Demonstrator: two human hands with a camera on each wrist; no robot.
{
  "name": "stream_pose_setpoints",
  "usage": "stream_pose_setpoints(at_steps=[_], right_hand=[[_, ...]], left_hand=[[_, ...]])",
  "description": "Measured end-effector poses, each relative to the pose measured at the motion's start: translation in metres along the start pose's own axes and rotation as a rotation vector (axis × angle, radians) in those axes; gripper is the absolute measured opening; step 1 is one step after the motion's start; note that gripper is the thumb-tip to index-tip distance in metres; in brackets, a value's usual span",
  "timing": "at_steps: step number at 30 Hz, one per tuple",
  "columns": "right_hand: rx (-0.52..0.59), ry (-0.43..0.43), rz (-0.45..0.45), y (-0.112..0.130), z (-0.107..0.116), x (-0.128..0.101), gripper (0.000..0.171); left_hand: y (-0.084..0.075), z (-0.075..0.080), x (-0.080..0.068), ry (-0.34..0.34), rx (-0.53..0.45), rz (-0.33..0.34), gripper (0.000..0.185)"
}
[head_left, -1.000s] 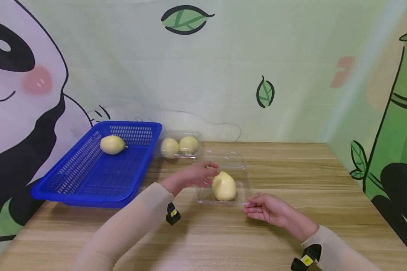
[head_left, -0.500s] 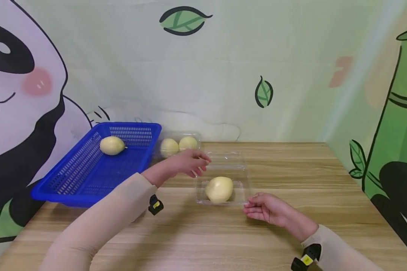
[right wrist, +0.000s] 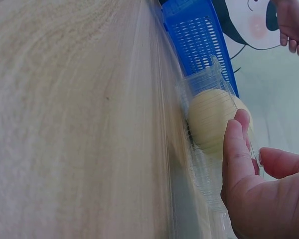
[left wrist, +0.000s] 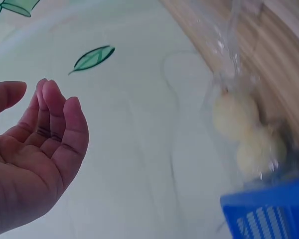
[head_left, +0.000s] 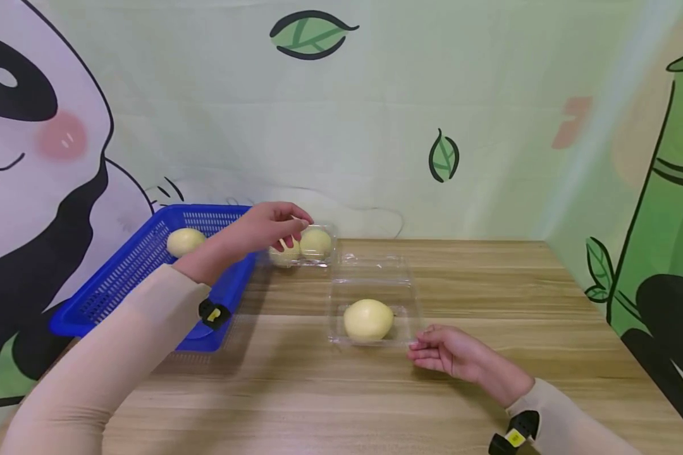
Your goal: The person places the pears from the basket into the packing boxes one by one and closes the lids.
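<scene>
Left hand point(head_left: 267, 226) has lifted away — smooth pear point(head_left: 367, 320) in clear clamshell point(head_left: 375, 278).

Left hand point(head_left: 273, 224) gone from the pear point(head_left: 367, 319) in the open clear box point(head_left: 375, 278): a second ago fingers lay on that fruit, half a second ago just off it, now well apart from it, up and back toward the wall. Now raised over the gap between the blue basket point(head_left: 131, 278) and the closed clear box point(head_left: 304, 243) holding two pears, fingers loosely bent, nothing held. Pear in the open box tipped: earlier standing tall on end, now lying low and rounder, slightly farther left. Left forearm now crossing the basket's near corner.
</scene>
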State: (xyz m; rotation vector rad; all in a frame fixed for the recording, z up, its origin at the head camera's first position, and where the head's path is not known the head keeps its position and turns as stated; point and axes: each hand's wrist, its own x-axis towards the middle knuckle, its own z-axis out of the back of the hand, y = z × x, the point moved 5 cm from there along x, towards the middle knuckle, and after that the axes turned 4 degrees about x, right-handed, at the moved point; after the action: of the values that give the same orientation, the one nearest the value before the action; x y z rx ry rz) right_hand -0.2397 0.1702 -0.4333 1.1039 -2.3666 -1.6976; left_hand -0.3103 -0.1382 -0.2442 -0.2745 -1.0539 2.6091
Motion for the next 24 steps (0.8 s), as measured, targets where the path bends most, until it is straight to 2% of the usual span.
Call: stream_pose_setpoints(at_steps=[9, 17, 24], right_hand=[[-0.012, -0.006, -0.007, 0.000, 0.001, 0.001, 0.019], [-0.003, 0.002, 0.001, 0.002, 0.001, 0.000, 0.020], [-0.013, -0.003, 0.000, 0.000, 0.000, 0.000, 0.019]], left_hand=[[0.005, 0.035, -0.014, -0.059, 0.089, 0.021, 0.038], [0.009, 0.071, -0.019, -0.117, 0.271, 0.032, 0.044], [0.023, 0.103, -0.023, -0.157, 0.390, 0.049, 0.050]])
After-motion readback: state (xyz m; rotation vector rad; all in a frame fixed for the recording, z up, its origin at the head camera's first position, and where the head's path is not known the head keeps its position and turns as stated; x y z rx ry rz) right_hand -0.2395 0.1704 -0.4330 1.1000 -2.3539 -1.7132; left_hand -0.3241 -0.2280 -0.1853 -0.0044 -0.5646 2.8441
